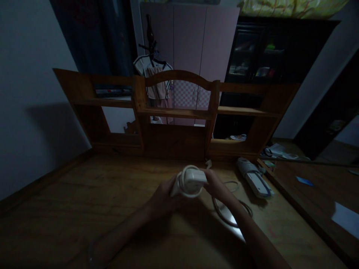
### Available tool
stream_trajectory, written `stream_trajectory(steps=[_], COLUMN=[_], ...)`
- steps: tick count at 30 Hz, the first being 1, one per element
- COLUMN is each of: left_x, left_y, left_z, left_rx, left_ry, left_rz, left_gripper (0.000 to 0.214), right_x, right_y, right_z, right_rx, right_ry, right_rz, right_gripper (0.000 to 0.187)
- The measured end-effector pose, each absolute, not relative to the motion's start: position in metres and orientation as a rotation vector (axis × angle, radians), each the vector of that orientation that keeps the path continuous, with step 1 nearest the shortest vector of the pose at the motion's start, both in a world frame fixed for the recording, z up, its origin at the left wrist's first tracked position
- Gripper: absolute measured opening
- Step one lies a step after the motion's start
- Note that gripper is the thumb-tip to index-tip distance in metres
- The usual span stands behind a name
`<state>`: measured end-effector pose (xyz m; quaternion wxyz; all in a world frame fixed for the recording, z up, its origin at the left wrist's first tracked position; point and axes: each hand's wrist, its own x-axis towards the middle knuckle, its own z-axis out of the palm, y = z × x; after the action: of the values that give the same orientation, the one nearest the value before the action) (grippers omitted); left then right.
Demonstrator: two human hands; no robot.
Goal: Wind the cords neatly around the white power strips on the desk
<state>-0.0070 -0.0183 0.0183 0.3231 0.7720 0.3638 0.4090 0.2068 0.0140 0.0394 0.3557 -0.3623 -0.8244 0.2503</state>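
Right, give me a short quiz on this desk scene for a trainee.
1. True or false: the left hand and the right hand both hold the white adapter, which has cord wound around it.
2. Where does the power strip lie? A) on the desk, to the right of the hands; B) up on the shelf; C) under the left hand.
3. What does the loose cord beside the right forearm rest on?
Key: 1 true; 2 A; 3 the desk.
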Motion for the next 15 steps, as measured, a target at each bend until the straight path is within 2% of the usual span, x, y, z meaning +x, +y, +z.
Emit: stream_trajectory(steps=[4,7,10,15], left_x=[0.000,-0.002,-0.012,-0.029], left_y=[-0.009,0.006,0.019,0.031], left_z=[0.026,0.027,0.022,0.020], left_rx=[1.461,1.201,1.157,1.282], left_ry=[1.037,1.089,1.176,1.227], left_rz=[1.261,1.271,1.259,1.339], left_gripper=[0.049,0.054,0.058,0.063], right_x=[0.194,0.188,0.185,0.187], right_y=[0.010,0.005,0.002,0.000], right_z=[0.025,0.020,0.020,0.027], right_rx=[-1.315,-1.495,-1.475,-1.338], right_ry=[-2.252,-2.339,-2.326,-2.275], right_rz=[0.041,-0.371,-0.499,-0.477], right_gripper=[0.020,0.017,0.021,0.019])
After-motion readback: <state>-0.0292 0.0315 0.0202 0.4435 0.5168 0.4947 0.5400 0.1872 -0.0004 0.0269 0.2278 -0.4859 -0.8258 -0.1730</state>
